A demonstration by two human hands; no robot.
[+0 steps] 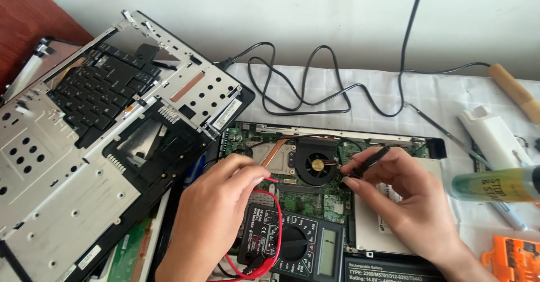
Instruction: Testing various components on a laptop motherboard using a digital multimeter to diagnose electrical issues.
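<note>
One opened laptop base point(337, 147) lay on the desk point(360, 96), and the counts ran from it. Inside it sat one round cooling fan point(318, 164) and one green circuit board point(315, 200). Just in front of the base lay one dark multimeter point(301, 242). Two probes met over the board — one red point(270, 179), one black point(368, 162) — and two hands, the left point(216, 214) and the right point(402, 197), held them. Left of the base leaned one upturned keyboard cover point(112, 141). Behind it, one black cable point(315, 85) looped. To its right were one wooden-handled tool point(514, 90), one white case point(495, 138), one green bottle point(495, 185) and one orange tool point(514, 259).
</note>
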